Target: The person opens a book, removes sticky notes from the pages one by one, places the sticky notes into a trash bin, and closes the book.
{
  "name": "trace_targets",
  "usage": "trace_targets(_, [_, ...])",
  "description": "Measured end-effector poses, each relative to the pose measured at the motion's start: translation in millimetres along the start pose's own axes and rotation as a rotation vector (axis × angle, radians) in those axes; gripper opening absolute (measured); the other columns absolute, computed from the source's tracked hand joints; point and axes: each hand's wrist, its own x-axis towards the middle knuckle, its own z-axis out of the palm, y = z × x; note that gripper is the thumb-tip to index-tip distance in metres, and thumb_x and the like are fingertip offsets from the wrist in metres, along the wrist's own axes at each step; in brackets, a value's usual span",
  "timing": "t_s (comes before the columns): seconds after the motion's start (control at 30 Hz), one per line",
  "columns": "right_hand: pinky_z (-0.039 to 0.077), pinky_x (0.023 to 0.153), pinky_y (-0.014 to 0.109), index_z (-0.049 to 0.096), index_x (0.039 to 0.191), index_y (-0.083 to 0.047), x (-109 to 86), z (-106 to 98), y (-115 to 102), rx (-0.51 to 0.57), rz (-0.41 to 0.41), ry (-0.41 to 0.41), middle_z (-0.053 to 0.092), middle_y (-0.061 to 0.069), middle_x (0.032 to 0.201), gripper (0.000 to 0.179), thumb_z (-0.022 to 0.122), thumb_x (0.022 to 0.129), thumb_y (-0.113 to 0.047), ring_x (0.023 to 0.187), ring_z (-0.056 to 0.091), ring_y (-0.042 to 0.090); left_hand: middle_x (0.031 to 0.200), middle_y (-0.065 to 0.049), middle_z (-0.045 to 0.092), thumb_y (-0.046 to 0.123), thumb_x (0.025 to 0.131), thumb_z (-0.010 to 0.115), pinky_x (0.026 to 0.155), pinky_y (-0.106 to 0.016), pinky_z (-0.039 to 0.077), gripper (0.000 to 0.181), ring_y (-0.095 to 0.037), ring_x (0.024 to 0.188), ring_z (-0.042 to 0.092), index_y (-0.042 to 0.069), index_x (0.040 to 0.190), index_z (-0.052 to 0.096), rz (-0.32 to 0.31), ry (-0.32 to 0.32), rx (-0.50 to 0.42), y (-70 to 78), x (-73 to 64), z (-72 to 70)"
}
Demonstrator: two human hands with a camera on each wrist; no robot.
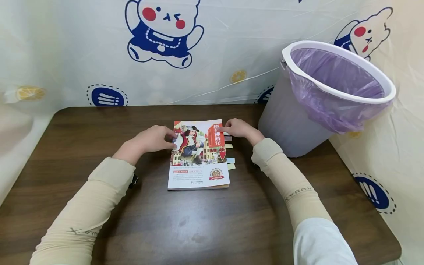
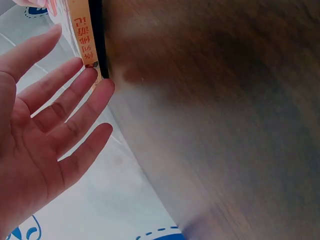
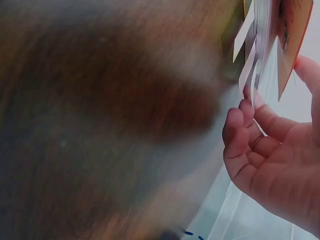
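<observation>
A paperback book (image 1: 195, 176) with an illustrated cover lies face up on the dark wooden table (image 1: 185, 228). My left hand (image 1: 152, 139) is at its left edge. In the left wrist view, the spread, mostly straight fingers touch the orange spine (image 2: 82, 32), beside a dark strip. At the upper right edge is my right hand (image 1: 240, 129), thumb at the front cover. The right wrist view shows the cover (image 3: 295, 35) tilted away from the pages, its edge by the thumb, while the other fingers curl at the page side. Sticky tabs (image 1: 230, 160) stick out from the right edge.
A grey bin (image 1: 281, 121) with a white rim and purple liner stands at the back right, close to my right forearm. A white printed sheet (image 1: 218, 44) hangs behind the table and covers the right side.
</observation>
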Motion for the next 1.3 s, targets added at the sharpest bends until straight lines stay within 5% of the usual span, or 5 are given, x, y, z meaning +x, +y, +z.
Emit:
trace_targets(0.27, [0.042, 0.077, 0.033, 0.069, 0.116, 0.002, 0.5, 0.2, 0.6, 0.076, -0.005, -0.031, 0.062, 0.013, 0.102, 0.054, 0.057, 0.103, -0.049, 0.091, 0.054, 0.025, 0.133, -0.026, 0.063, 0.024, 0.094, 0.076, 0.104, -0.058, 0.045, 0.048, -0.039, 0.119, 0.057, -0.001, 0.134, 0.066, -0.004, -0.01, -0.012, -0.9, 0.2, 1.7])
trace_targets(0.6, [0.038, 0.068, 0.03, 0.063, 0.09, -0.004, 4.2, 2.7, 7.5, 0.233, -0.018, -0.039, 0.055, 0.007, 0.082, 0.042, 0.057, 0.104, -0.043, 0.073, 0.047, 0.02, 0.134, -0.026, 0.062, 0.021, 0.097, 0.072, 0.104, -0.056, 0.046, 0.044, -0.037, 0.116, 0.057, 0.0, 0.135, 0.066, -0.006, -0.014, -0.053, -1.8, -0.3, 1.9])
trace_targets(1.3, [0.044, 0.061, 0.026, 0.061, 0.091, -0.004, -4.1, -7.8, -10.5, 0.558, -0.092, 0.005, 0.059, 0.004, 0.075, 0.022, 0.06, 0.105, -0.021, 0.063, 0.05, 0.014, 0.126, -0.022, 0.067, 0.022, 0.1, 0.067, 0.091, -0.05, 0.051, 0.033, -0.031, 0.099, 0.058, 0.001, 0.126, 0.071, -0.023, 0.006, -0.034, 1.7, -5.0, -4.7])
